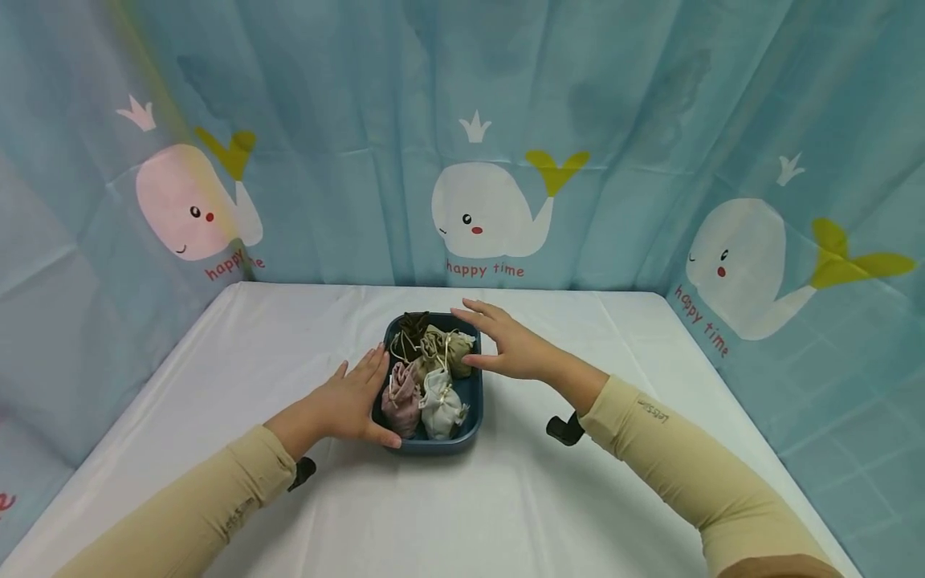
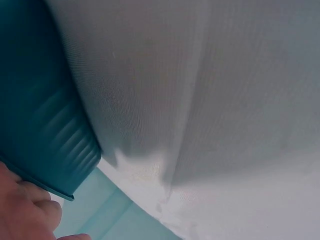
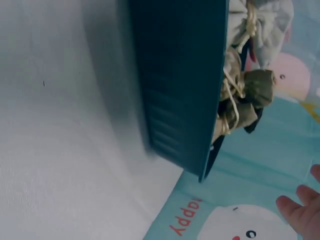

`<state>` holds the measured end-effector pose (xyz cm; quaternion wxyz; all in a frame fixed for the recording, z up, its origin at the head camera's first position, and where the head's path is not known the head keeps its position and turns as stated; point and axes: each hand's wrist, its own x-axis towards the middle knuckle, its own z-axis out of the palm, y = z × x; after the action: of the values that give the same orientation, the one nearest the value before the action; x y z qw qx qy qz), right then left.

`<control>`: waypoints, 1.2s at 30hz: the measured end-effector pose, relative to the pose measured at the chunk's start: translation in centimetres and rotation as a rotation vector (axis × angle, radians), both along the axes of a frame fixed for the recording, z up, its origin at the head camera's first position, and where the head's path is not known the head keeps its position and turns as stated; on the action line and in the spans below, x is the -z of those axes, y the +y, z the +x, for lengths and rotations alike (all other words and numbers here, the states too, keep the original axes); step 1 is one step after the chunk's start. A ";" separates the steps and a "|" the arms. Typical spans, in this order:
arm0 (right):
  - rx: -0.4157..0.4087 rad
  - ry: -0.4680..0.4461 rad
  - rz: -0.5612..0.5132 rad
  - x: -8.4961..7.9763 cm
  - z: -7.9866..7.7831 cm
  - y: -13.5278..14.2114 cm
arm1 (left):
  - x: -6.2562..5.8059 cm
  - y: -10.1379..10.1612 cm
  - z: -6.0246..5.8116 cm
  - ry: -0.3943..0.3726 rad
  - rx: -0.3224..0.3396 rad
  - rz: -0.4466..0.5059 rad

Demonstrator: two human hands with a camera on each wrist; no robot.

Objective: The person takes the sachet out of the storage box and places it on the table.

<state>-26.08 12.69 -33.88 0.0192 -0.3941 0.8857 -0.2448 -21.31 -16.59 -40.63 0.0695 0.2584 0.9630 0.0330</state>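
A dark blue plastic basket (image 1: pixel 433 448) stands on the table with several small drawstring pouches in it. A pink pouch (image 1: pixel 401 405) and a whitish pouch (image 1: pixel 442 408) lie toward the front; an olive pouch (image 1: pixel 459 355) and a dark brown pouch (image 1: pixel 410 331) sit behind them. My left hand (image 1: pixel 352 401) rests along the basket's left rim, fingers straight and thumb spread toward the front corner. Over the right rim, near the olive pouch, my right hand (image 1: pixel 515 347) is held with fingers extended and thumb apart. In the right wrist view its fingertips (image 3: pixel 287 206) are apart from the basket.
A white cloth (image 1: pixel 578 498) covers the table. Blue curtains (image 1: pixel 347 217) printed with whales hang along the back and both sides. Dark wrist-worn devices (image 1: pixel 565 429) show under the forearms.
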 end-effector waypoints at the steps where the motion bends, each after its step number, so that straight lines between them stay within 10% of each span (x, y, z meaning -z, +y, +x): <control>1: -0.017 0.002 -0.002 0.0 0.0 -0.2 | -0.1 0.0 0.0 -0.002 0.000 -0.002; 36: -0.264 -0.110 0.126 2.5 0.6 -3.1 | -0.2 0.3 -0.1 -0.018 -0.019 0.014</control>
<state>-25.52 9.56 -36.37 0.1244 -0.4912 0.8374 -0.2051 -21.42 -16.29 -40.43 0.0760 0.2496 0.9644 0.0429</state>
